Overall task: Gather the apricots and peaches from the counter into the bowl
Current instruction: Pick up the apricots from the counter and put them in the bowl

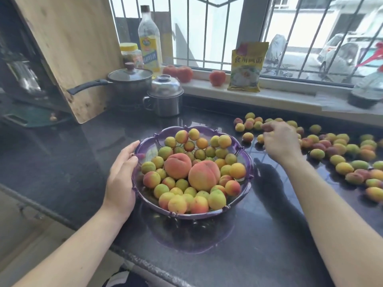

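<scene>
Purple bowl (246, 162) heaped with apricots and two peaches (190, 170), left hand (122, 175) flat against its left rim, right hand (279, 139) pinching an apricot among the loose apricots (342, 162) scattered right, lidded steel pot (165, 96) far behind

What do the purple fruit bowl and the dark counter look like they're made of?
Purple scalloped fruit bowl: probably glossy translucent plastic, as light shows through its wall. Dark speckled counter: likely polished stone, mirroring the window and the bowl.
</scene>
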`<state>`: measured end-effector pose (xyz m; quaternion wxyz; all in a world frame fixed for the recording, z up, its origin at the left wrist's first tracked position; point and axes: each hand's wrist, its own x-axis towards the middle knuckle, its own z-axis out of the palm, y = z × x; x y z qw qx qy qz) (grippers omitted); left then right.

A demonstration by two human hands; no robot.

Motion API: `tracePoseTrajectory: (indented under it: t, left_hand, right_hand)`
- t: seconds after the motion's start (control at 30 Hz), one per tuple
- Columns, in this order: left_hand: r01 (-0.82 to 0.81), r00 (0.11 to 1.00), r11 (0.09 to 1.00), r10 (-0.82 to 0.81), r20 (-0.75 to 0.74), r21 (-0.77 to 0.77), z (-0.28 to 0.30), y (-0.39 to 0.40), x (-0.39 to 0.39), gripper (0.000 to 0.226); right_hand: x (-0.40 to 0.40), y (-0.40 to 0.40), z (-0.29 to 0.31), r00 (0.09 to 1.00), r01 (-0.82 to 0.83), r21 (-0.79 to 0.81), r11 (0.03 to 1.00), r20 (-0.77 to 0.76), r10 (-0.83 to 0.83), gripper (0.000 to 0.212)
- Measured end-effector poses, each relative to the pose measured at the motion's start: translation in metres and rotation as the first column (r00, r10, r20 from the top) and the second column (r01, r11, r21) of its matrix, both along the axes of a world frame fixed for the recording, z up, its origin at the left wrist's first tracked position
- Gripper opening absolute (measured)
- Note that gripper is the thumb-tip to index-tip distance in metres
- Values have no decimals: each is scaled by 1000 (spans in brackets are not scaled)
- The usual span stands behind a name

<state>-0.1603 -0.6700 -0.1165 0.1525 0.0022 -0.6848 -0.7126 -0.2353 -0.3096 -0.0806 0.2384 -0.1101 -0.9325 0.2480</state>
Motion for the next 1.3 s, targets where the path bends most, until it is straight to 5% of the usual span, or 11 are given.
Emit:
tracePoseTrajectory:
  t: [0.17,0.3,0.57,0.7,0.77,1.13,1.3]
  left_hand:
    - [2,1000,1000,-2,-16,23,-3,-2,-2,37]
    - [9,1000,999,-9,-8,37,-2,-1,-2,35]
    - [11,1000,1000,-12,14,19,0,-3,0,48]
    - [9,1000,1000,-10,25,19,0,-3,0,49]
    - [8,1000,1000,-8,22,12,1,-3,1,48]
    - [-21,999,999,22,35,-29,-6,-9,-4,41]
    - [-15,999,999,16,41,-34,-1,-8,-2,37]
  right_hand:
    - [-14,-25,-30,980,-99,230,968,191,55,48]
    - [-21,-26,-30,988,-24,282,959,151,-20,31]
    - [0,-14,-26,986,-169,-156,973,-33,166,35]
    - [12,-13,2,967,-218,-541,812,-9,254,28]
    - [21,-17,25,945,-273,-585,764,-13,328,28]
    - [42,-76,96,769,-541,-346,766,164,618,29]
    - [3,-100,89,821,-547,136,826,281,497,35]
